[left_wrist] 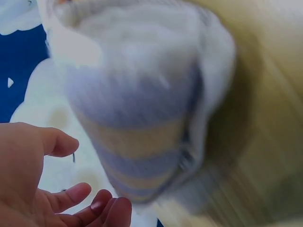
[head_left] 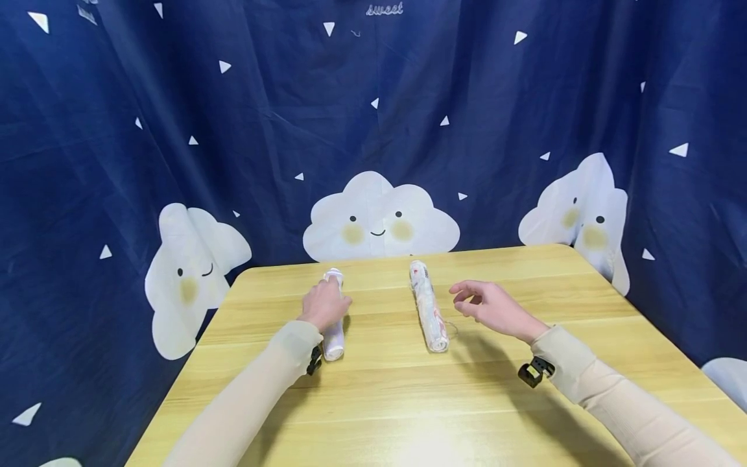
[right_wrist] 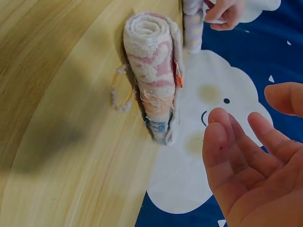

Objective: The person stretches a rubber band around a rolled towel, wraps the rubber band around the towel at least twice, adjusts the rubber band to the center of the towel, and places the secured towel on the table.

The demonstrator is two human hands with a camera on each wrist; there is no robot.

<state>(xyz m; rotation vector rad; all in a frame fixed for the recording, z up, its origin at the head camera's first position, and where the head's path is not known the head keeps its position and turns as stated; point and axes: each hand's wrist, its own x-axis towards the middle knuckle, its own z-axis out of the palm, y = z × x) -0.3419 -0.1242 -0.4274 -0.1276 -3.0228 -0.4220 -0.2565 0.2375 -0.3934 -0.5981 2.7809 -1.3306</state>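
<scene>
Two rolled towels lie apart on the wooden table. My left hand (head_left: 325, 305) is over the left towel (head_left: 334, 342), which shows lavender and tan stripes (left_wrist: 132, 113) in the blurred left wrist view. There the thumb stands away from the roll, while the fingertips are close to its far end; whether they touch cannot be told. My right hand (head_left: 496, 310) hovers to the right of the second towel (head_left: 428, 310), fingers loosely bent and holding nothing. This towel (right_wrist: 151, 64) is white with pink, orange and blue patterning and has a spiral end.
A thin yellowish loop with white tufts (right_wrist: 113, 98) lies beside the right towel. The table (head_left: 385, 402) ends at a back edge near a dark blue curtain (head_left: 373, 130) printed with white clouds. Wrist cameras (head_left: 532, 372) are strapped to both sleeves.
</scene>
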